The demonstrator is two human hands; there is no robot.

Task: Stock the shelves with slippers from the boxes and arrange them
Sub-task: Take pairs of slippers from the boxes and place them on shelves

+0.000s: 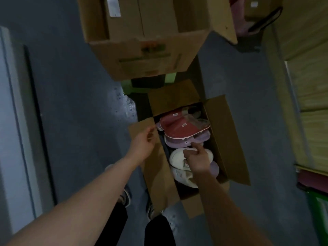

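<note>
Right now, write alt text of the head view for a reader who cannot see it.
A person's left hand holds the left flap of an open cardboard box on a dark floor, while the right hand touches a white slipper inside. Red slippers lie on purple ones further in; a larger box stands beyond.

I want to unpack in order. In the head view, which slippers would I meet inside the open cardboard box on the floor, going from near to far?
White rounded clog-style slippers → lilac clog-style slippers with side holes → red slippers with small labels.
</note>
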